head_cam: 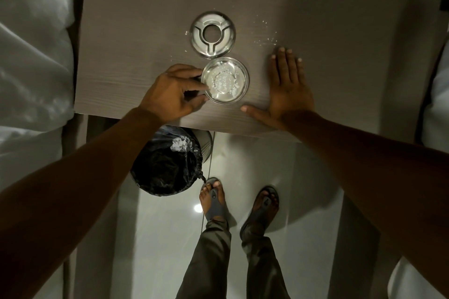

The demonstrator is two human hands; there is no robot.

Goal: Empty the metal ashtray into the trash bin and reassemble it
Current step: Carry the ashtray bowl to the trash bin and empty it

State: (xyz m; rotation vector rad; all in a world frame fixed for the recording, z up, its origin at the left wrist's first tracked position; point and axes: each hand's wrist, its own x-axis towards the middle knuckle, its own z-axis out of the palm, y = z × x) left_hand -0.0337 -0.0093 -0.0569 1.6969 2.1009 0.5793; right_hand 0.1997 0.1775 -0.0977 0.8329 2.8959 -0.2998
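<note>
The metal ashtray is in two parts on the grey table (145, 31). Its round bowl (239, 75), holding white ash and bits, sits near the table's front edge. My left hand (170, 92) pinches the bowl's left rim between thumb and fingers. The ring-shaped lid (226, 42) with a centre hole and three grooves lies flat just behind the bowl. My right hand (288, 87) rests flat, palm down, on the table to the right of the bowl, holding nothing. The trash bin (167, 165), lined with a black bag, stands on the floor below the table's front edge, under my left forearm.
White crumbs (264, 36) are scattered on the table right of the lid. White bedding lies at the left (34, 56) and right edges. My feet in dark sandals (213, 201) stand on the glossy tiled floor beside the bin.
</note>
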